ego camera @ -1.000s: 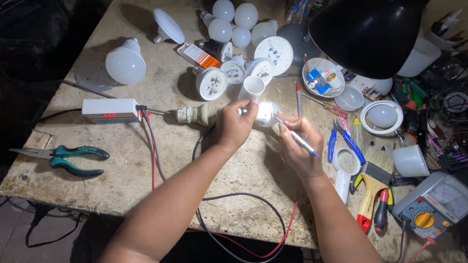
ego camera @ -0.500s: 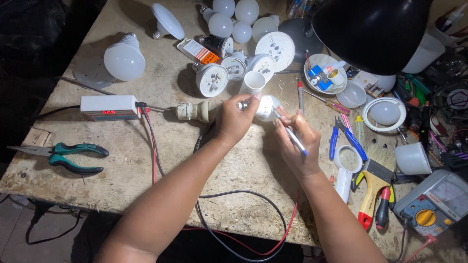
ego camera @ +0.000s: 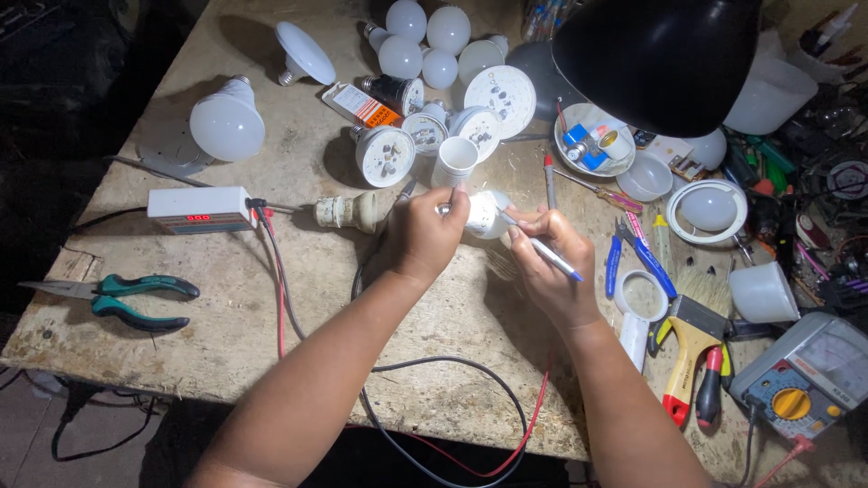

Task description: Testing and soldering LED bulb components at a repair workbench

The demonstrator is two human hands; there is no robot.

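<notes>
Currently, left hand [ego camera: 425,233] grips bulb [ego camera: 486,214]; right hand [ego camera: 550,267] grasps probe [ego camera: 542,248] at it. Probing step; steady contact needed next.

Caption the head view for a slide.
Left hand grips white bulb body; right hand applies thin tool.

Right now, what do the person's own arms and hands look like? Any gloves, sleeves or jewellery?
Both arms are bare from the bottom edge of the picture to the fingertips: no sleeves show. The left hand and the right hand wear no gloves. No watch, bracelet or ring can be seen on either wrist or on the visible fingers.
</notes>
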